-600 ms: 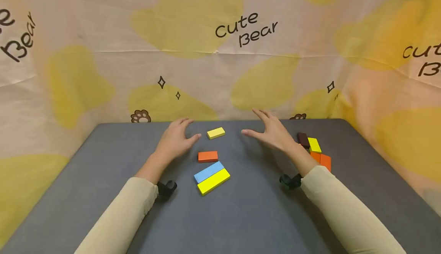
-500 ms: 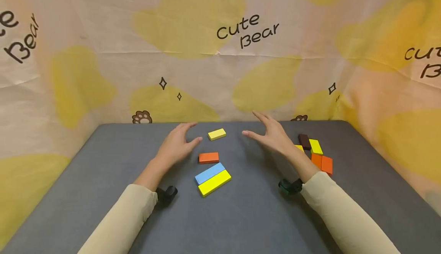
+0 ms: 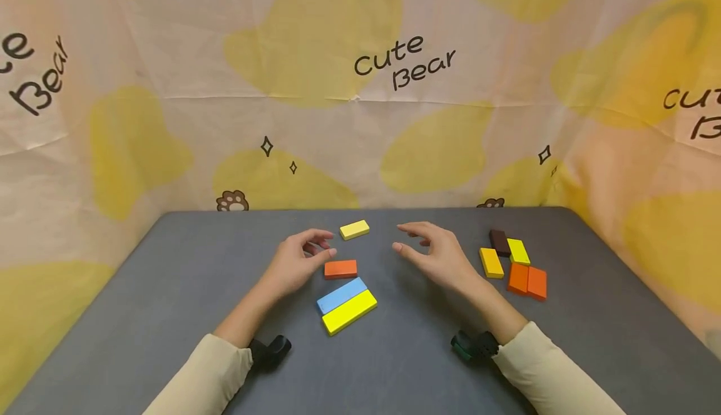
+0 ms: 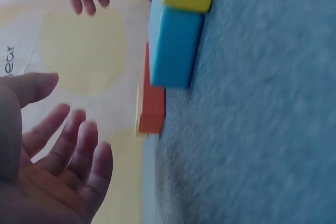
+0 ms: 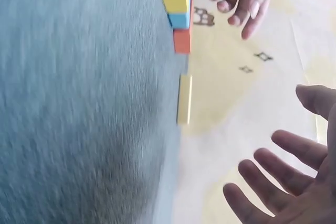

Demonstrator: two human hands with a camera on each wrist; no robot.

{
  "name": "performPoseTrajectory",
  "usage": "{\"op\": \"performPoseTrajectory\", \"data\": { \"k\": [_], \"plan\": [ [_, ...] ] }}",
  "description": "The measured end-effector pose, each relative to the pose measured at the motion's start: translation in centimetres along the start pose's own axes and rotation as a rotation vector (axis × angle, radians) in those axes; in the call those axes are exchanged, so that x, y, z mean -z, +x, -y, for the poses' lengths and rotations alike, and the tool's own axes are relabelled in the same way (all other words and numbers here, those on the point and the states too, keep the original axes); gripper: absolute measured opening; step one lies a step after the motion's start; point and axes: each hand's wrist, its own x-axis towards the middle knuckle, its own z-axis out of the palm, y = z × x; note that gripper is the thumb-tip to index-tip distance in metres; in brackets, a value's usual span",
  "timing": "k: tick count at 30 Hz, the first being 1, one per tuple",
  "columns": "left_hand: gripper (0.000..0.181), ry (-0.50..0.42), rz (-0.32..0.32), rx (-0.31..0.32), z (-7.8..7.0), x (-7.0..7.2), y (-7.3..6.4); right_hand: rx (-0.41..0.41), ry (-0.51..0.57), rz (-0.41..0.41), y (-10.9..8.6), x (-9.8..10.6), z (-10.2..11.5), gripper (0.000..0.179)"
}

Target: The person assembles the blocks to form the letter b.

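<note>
I am holding the left hand (image 3: 295, 261) and right hand (image 3: 442, 255) above the table (image 3: 383, 365), thumbs and fingers apart. A lone orange block (image 3: 340, 270) is lying near the left hand, behind a blue block (image 3: 341, 295) and adjoining bright yellow block (image 3: 350, 312); a pale yellow block (image 3: 354, 230) is lying between the hands, a five-block cluster (image 3: 518, 278) rightward.

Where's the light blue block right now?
In the head view, the light blue block lies nearer the left hand than the right hand, its long side against a bright yellow block and an orange block just beyond it.
</note>
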Motion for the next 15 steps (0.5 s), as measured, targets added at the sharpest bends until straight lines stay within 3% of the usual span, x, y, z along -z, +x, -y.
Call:
{"op": "performPoseTrajectory", "data": {
  "k": [8,15],
  "plan": [
    [0.025,-0.126,0.164,-0.066,-0.1,-1.2,-0.4,0.017,0.092,0.117,-0.9,-1.1,0.9,0.038],
    [0.025,-0.217,0.220,-0.121,0.5,-1.6,-0.7,0.101,0.188,0.254,-0.9,-2.1,0.2,0.037]
  ]
}}
